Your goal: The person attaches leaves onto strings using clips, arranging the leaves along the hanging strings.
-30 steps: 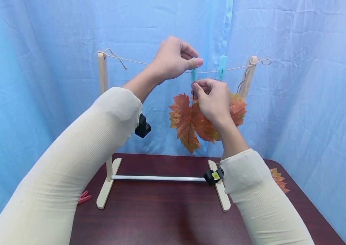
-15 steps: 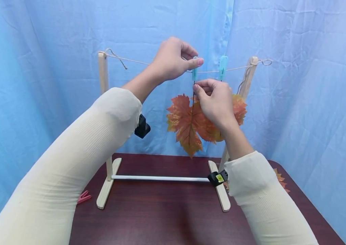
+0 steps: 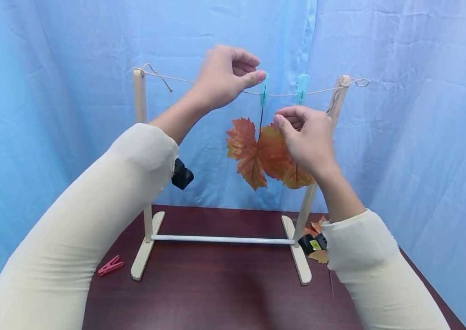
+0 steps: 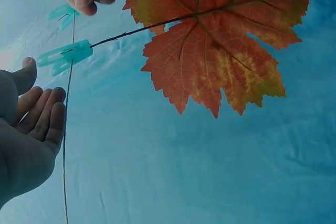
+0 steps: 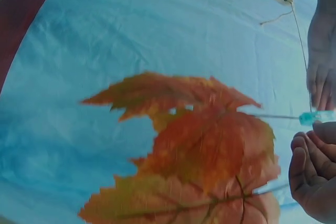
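Observation:
A teal clothespin (image 3: 264, 94) grips the string and the dark stem of an orange-red leaf (image 3: 247, 151), which hangs below it. Just left of that clothespin is my left hand (image 3: 224, 80); the left wrist view shows its thumb and fingers spread apart, clear of the clothespin (image 4: 76, 52). My right hand (image 3: 309, 137) is right of the stem with fingers loosely bent, holding nothing, in front of a second leaf (image 3: 296, 176). Another teal clothespin (image 3: 302, 87) sits on the string above this hand. In the right wrist view the leaves (image 5: 205, 145) overlap and look blurred.
A wooden stand has a left post (image 3: 140, 98), a right post (image 3: 338, 103) and a white crossbar (image 3: 220, 239). On the dark red table (image 3: 200, 293) lie a pink clothespin (image 3: 111, 266) at left and another leaf (image 3: 318, 256), partly hidden by my right sleeve.
My right hand has let go of the stem and moved right. My left hand has come off the clothespin, slightly left and up. The leaf now hangs from the clothespin.

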Demonstrator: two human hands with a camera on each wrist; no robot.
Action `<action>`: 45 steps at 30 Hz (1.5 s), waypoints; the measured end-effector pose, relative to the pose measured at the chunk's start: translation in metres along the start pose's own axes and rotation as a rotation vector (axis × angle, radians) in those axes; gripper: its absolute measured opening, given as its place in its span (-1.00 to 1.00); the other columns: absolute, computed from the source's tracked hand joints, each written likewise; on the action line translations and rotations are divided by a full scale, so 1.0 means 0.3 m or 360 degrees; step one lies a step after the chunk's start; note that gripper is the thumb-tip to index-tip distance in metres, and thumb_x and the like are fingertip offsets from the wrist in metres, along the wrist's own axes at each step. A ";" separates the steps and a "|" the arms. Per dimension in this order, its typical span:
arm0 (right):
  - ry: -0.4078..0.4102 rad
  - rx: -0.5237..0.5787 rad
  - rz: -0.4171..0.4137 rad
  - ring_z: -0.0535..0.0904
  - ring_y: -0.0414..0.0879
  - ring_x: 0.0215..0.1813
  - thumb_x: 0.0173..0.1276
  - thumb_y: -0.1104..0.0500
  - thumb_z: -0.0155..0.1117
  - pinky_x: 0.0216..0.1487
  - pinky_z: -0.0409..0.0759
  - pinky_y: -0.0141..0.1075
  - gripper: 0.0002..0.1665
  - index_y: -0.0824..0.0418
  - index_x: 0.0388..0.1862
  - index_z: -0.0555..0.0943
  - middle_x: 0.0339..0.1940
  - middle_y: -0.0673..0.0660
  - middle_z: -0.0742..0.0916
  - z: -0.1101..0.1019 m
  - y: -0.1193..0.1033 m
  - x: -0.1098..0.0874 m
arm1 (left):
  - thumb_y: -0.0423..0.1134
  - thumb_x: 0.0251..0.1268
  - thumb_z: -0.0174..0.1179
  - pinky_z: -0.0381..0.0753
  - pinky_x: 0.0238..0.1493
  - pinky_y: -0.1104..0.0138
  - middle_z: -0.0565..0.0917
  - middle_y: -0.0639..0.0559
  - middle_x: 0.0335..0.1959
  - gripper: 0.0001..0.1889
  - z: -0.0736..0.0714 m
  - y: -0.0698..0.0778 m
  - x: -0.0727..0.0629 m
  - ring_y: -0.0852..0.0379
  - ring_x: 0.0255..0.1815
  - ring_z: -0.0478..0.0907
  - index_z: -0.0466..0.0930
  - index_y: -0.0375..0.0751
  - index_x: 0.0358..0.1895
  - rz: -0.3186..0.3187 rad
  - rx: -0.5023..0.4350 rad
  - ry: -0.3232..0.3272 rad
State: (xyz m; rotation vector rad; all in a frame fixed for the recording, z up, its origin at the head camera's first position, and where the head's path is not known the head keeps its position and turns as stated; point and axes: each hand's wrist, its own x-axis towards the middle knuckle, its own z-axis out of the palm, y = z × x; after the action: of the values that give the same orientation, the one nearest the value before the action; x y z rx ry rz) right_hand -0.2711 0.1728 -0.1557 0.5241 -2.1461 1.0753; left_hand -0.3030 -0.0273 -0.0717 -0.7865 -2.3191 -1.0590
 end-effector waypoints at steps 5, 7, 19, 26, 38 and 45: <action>0.0073 -0.0102 -0.0163 0.65 -0.29 -0.31 0.49 0.20 0.32 -0.18 0.59 -0.52 -0.75 0.36 -0.05 0.75 -0.22 0.23 0.82 -0.046 0.019 -0.018 | -0.07 0.43 0.31 0.61 0.07 0.46 0.74 -0.01 0.01 -0.60 -0.045 -0.016 -0.052 0.24 -0.01 0.68 0.67 -0.24 0.18 0.0117 -0.0024 0.0098; 0.0095 -0.0125 -0.0216 0.63 -0.37 -0.32 0.48 0.21 0.33 -0.18 0.58 -0.54 -0.76 0.37 -0.06 0.75 -0.22 0.24 0.82 -0.070 0.022 -0.028 | -0.07 0.42 0.32 0.62 0.06 0.43 0.75 -0.01 0.00 -0.60 -0.070 -0.029 -0.079 0.23 -0.03 0.68 0.68 -0.23 0.17 0.0125 -0.0045 0.0114; 0.0274 -0.0340 -0.0461 0.53 -0.64 -0.30 0.44 0.25 0.37 -0.21 0.48 -0.67 -0.79 0.40 -0.10 0.76 -0.28 0.23 0.82 -0.227 0.120 -0.107 | 0.01 0.35 0.39 0.57 -0.08 0.38 0.78 0.02 -0.11 -0.62 -0.197 -0.172 -0.267 0.17 -0.12 0.69 0.75 -0.15 0.08 -0.0107 -0.0152 0.0086; 0.0234 -0.0488 -0.0479 0.45 -0.74 -0.28 0.33 0.37 0.43 -0.20 0.40 -0.74 -0.80 0.42 -0.08 0.75 -0.30 0.29 0.80 -0.303 0.237 -0.180 | -0.02 0.31 0.43 0.61 -0.09 0.44 0.81 0.09 -0.20 -0.63 -0.255 -0.278 -0.394 0.18 -0.14 0.74 0.76 -0.16 0.05 -0.0193 -0.0226 0.0117; -0.0063 -0.0803 -0.0311 0.58 -0.38 -0.37 0.36 0.29 0.43 -0.31 0.39 -0.71 -0.77 0.30 -0.02 0.75 -0.32 0.15 0.80 -0.401 0.509 -0.355 | -0.23 0.34 0.41 0.65 -0.11 0.50 0.82 0.10 -0.24 -0.73 -0.316 -0.472 -0.588 0.20 -0.17 0.77 0.75 -0.24 0.03 -0.0325 -0.0283 0.0162; -0.0261 -0.0841 -0.0301 0.58 -0.39 -0.44 0.34 0.32 0.42 -0.47 0.50 -0.50 -0.78 0.24 -0.04 0.74 -0.32 0.10 0.80 -0.429 0.722 -0.458 | -0.11 0.37 0.39 0.60 -0.24 0.45 0.81 0.14 -0.23 -0.69 -0.313 -0.601 -0.711 0.22 -0.21 0.71 0.74 -0.19 0.06 -0.0455 -0.0075 0.0103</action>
State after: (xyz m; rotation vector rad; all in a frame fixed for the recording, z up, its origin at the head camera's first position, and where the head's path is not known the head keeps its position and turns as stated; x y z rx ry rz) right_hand -0.2574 0.4105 -0.3162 0.5584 -2.3456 0.3450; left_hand -0.2518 -0.2627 -0.2411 -0.4375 -2.4067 -1.2431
